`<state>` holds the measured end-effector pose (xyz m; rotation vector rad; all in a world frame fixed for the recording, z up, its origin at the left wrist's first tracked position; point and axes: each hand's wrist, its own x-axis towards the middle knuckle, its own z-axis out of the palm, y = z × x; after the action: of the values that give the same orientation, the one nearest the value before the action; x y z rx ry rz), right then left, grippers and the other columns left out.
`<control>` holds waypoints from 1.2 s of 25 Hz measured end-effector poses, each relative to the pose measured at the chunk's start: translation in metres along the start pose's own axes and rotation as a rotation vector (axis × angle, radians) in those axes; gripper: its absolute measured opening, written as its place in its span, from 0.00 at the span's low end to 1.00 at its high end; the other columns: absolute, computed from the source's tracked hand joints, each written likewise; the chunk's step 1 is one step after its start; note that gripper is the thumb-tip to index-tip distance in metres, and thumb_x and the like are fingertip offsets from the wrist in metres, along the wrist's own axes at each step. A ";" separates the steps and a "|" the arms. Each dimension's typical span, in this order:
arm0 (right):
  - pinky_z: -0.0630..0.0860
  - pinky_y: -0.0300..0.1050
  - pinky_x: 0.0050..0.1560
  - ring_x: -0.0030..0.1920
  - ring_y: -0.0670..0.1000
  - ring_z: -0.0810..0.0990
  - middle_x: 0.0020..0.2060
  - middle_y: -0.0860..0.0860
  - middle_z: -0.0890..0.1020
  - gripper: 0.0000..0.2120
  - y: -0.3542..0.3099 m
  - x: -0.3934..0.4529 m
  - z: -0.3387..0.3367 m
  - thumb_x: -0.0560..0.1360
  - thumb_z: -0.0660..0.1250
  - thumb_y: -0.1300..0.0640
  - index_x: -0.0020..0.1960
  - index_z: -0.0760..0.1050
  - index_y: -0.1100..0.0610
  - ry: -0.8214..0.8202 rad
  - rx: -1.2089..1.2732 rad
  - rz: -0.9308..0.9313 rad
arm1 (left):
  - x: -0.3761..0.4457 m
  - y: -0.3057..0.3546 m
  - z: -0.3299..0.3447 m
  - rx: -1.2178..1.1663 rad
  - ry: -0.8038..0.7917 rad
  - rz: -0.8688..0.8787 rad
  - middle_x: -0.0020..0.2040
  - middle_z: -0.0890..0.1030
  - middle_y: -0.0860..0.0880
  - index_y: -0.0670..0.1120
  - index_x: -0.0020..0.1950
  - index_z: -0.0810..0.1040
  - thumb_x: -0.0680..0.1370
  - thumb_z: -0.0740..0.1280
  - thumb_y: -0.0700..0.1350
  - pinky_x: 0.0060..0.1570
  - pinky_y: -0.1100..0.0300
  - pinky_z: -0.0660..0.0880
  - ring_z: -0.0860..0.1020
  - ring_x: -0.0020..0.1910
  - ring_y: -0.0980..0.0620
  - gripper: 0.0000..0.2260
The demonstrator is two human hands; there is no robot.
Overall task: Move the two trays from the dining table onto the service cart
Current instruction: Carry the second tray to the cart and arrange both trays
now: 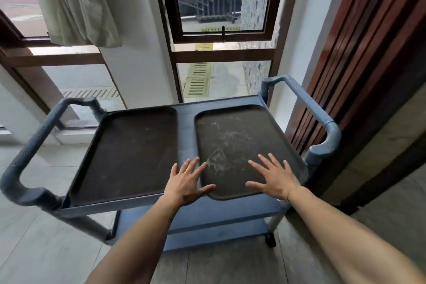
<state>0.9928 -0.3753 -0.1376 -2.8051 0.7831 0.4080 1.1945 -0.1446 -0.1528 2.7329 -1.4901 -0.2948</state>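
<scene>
Two dark brown rectangular trays lie side by side on the top shelf of a blue-grey service cart (186, 127). The left tray (129, 157) is plain; the right tray (235, 136) has pale scuff marks across its middle. My left hand (187, 181) hovers with fingers spread over the gap between the trays, its thumb over the right tray's near left corner. My right hand (273, 175) is spread flat above the near right part of the same tray. Neither hand holds anything.
The cart has looped handles at its left (27, 157) and right (322, 117) ends and lower shelves beneath. Behind it are dark-framed windows (221, 37) and a white pillar. A slatted wooden panel (359, 57) stands close on the right. A pale curtain hangs upper left.
</scene>
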 end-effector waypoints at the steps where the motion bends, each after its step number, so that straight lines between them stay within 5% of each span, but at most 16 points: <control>1: 0.41 0.65 0.74 0.79 0.53 0.40 0.80 0.45 0.46 0.45 0.011 -0.003 0.002 0.66 0.45 0.19 0.78 0.46 0.35 -0.004 0.007 0.000 | 0.002 0.010 0.002 -0.006 -0.006 0.005 0.82 0.49 0.51 0.59 0.81 0.49 0.70 0.45 0.78 0.75 0.40 0.43 0.46 0.80 0.49 0.42; 7: 0.41 0.66 0.74 0.79 0.53 0.39 0.80 0.44 0.42 0.54 0.042 -0.007 0.021 0.55 0.48 0.14 0.77 0.43 0.32 -0.059 -0.022 -0.060 | 0.007 0.050 0.012 -0.072 -0.148 0.041 0.82 0.44 0.52 0.62 0.80 0.46 0.67 0.47 0.80 0.75 0.35 0.44 0.44 0.80 0.46 0.45; 11: 0.40 0.68 0.73 0.79 0.55 0.37 0.80 0.45 0.41 0.52 0.046 -0.002 0.027 0.58 0.55 0.16 0.76 0.40 0.32 -0.066 -0.052 -0.082 | 0.012 0.060 0.016 -0.018 -0.209 0.071 0.82 0.40 0.51 0.62 0.80 0.44 0.66 0.50 0.81 0.75 0.37 0.37 0.38 0.79 0.43 0.47; 17: 0.39 0.71 0.72 0.78 0.57 0.36 0.80 0.47 0.40 0.48 0.048 0.002 0.026 0.65 0.60 0.23 0.77 0.40 0.33 -0.123 -0.096 -0.087 | 0.019 0.065 0.017 -0.028 -0.246 0.087 0.81 0.35 0.49 0.62 0.80 0.40 0.68 0.60 0.77 0.75 0.41 0.39 0.34 0.78 0.41 0.49; 30: 0.43 0.78 0.68 0.77 0.65 0.36 0.80 0.48 0.39 0.44 0.044 0.026 0.018 0.67 0.61 0.24 0.74 0.40 0.27 -0.201 -0.051 -0.056 | 0.048 0.060 0.024 0.040 -0.283 0.137 0.82 0.43 0.48 0.65 0.79 0.42 0.69 0.67 0.69 0.76 0.40 0.49 0.43 0.78 0.34 0.46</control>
<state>0.9869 -0.4194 -0.1681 -2.7683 0.6575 0.6968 1.1658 -0.2157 -0.1779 2.6904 -1.7557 -0.6791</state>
